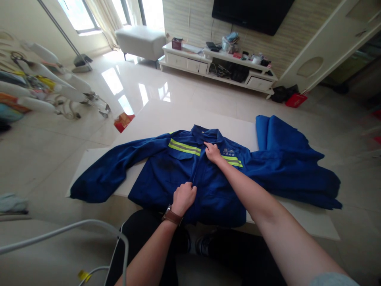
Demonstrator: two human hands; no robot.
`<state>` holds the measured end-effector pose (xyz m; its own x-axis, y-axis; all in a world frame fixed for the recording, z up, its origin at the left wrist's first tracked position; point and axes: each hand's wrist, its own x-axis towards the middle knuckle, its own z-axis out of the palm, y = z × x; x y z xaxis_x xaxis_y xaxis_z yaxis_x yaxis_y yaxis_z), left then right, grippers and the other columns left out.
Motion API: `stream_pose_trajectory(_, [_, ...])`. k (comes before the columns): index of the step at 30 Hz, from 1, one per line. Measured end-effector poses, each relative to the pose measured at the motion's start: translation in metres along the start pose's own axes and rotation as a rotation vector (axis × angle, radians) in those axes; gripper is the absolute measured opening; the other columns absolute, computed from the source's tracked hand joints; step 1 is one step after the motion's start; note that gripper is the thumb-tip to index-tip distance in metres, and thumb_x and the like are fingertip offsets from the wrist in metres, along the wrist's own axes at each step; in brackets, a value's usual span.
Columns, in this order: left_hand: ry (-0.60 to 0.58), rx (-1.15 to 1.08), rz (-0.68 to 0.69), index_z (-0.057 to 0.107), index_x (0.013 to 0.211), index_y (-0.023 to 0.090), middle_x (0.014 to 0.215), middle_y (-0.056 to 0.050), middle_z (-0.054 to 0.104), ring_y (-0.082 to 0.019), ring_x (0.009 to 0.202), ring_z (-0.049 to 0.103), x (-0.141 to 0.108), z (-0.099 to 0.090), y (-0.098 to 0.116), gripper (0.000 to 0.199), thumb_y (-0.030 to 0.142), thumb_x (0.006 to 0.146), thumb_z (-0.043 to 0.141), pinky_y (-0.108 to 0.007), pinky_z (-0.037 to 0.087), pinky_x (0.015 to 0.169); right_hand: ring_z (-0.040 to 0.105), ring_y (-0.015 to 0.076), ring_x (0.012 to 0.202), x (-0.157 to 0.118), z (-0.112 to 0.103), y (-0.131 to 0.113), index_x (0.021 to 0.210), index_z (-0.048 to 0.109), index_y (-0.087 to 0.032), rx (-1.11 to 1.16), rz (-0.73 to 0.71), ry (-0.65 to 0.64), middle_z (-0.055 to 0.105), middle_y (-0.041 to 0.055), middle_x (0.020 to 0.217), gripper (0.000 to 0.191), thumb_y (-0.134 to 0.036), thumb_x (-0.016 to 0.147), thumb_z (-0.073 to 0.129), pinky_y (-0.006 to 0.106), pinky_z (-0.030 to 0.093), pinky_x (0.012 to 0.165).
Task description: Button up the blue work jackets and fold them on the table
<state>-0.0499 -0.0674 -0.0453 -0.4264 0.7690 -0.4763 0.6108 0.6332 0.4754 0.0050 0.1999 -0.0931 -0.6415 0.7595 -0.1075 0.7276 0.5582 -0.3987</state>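
A blue work jacket point(166, 178) with yellow-green and grey reflective stripes lies front up across a white table point(232, 123), its sleeves spread to both sides. My left hand point(183, 197), with a brown-strapped watch point(171, 215) on the wrist, is closed on the edge of the front opening, low on the jacket. Further up, my right hand point(212, 152) rests near the collar point(205, 134), index finger extended along the top of the front opening. Whether its other fingers pinch cloth is hard to see. The right sleeve area meets a folded blue cloth point(276, 133).
A white low cabinet point(184, 62) with small items stands by the far wall under a television point(253, 14). Left of it is a grey bench point(141, 39). A red bag point(123, 121) sits on the floor beside the table. A white metal tube point(74, 226) curves at lower left.
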Motion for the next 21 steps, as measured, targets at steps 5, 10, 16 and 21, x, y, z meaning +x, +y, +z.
stream_pose_trajectory(5, [-0.019,-0.055,0.009,0.071,0.098,0.02,0.11,-0.018,0.075,-0.038,0.106,0.071,0.001,0.001,0.0,0.035,0.034,0.094,0.039,-0.044,0.051,0.088,0.06,0.0224,0.121,0.031,-0.011,0.005,0.122,0.071,-0.018,0.031,-0.027,0.007,0.068,0.0091,0.127,0.033,-0.021,0.089,0.067,0.034,0.047,0.107])
stream_pose_trajectory(10, [-0.029,-0.097,0.016,0.071,0.095,0.02,0.108,-0.017,0.076,-0.037,0.104,0.072,0.002,0.0,-0.001,0.034,0.034,0.093,0.04,-0.044,0.052,0.087,0.07,0.0178,0.092,0.051,-0.022,0.009,0.105,0.075,-0.016,0.082,0.0,-0.073,0.076,0.0061,0.103,0.022,-0.02,0.084,0.076,0.027,0.054,0.085])
stream_pose_trajectory(16, [-0.036,-0.097,0.04,0.071,0.095,0.019,0.108,-0.017,0.076,-0.036,0.104,0.072,0.002,-0.002,0.002,0.033,0.032,0.094,0.04,-0.043,0.053,0.087,0.069,0.0184,0.089,0.061,-0.029,0.01,0.097,0.078,-0.017,0.055,-0.035,-0.102,0.076,0.0057,0.097,0.015,-0.015,0.083,0.074,0.027,0.053,0.086])
stream_pose_trajectory(21, [-0.042,-0.108,0.039,0.071,0.096,0.018,0.108,-0.017,0.076,-0.036,0.104,0.072,0.001,-0.005,0.005,0.033,0.031,0.093,0.041,-0.043,0.053,0.087,0.068,0.0197,0.091,0.061,-0.023,0.009,0.103,0.076,-0.019,0.011,-0.045,-0.077,0.075,0.0059,0.099,0.018,-0.019,0.085,0.073,0.029,0.052,0.087])
